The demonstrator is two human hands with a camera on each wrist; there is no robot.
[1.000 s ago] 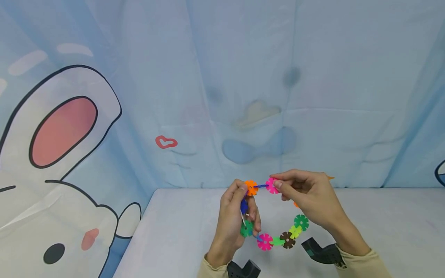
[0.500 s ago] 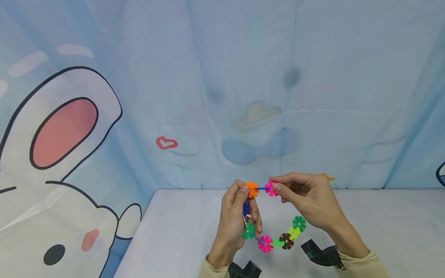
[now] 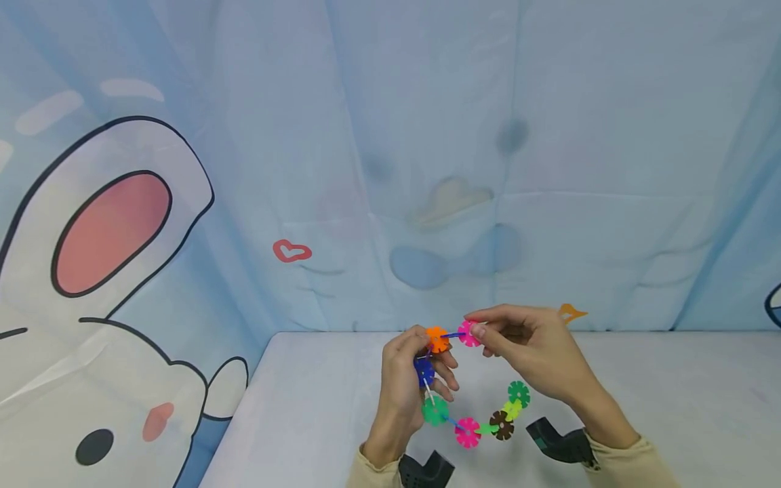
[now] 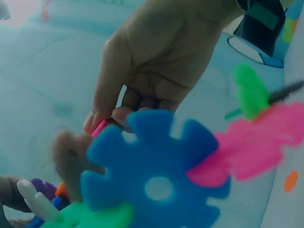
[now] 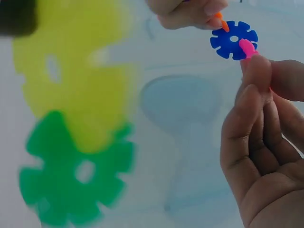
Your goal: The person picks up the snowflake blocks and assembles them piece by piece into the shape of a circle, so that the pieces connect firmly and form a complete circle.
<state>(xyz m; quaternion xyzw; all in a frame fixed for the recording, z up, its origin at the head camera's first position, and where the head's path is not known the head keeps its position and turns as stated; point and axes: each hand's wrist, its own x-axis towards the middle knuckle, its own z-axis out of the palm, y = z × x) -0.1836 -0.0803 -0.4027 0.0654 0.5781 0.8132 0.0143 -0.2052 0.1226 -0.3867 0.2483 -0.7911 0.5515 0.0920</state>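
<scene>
A curved chain of notched snowflake discs hangs between and below my hands. My left hand (image 3: 401, 379) pinches the orange disc (image 3: 437, 340) near its thumb, its other fingers spread behind the chain. Thumb and fingers of my right hand (image 3: 539, 347) grip a pink disc (image 3: 468, 333), joined to the orange one by an edge-on blue disc (image 5: 232, 40). Below the orange disc run a dark blue disc (image 3: 424, 372), an edge-on white disc (image 3: 428, 391) and a green disc (image 3: 435, 411). A lower pink disc (image 3: 468, 432), a brown disc (image 3: 502, 425), a yellow disc (image 3: 512, 409) and a darker green disc (image 3: 519, 393) continue rightward.
The chain is held over a white table (image 3: 317, 407). Behind it hangs a light blue curtain (image 3: 378, 135) with a printed rabbit at left. Black wrist cameras (image 3: 427, 470) sit at both cuffs.
Both hands have shifted slightly left and down with the chain. The left fingers have spread, showing more of the dark blue disc. An orange bit near the darker green disc has gone from sight.
</scene>
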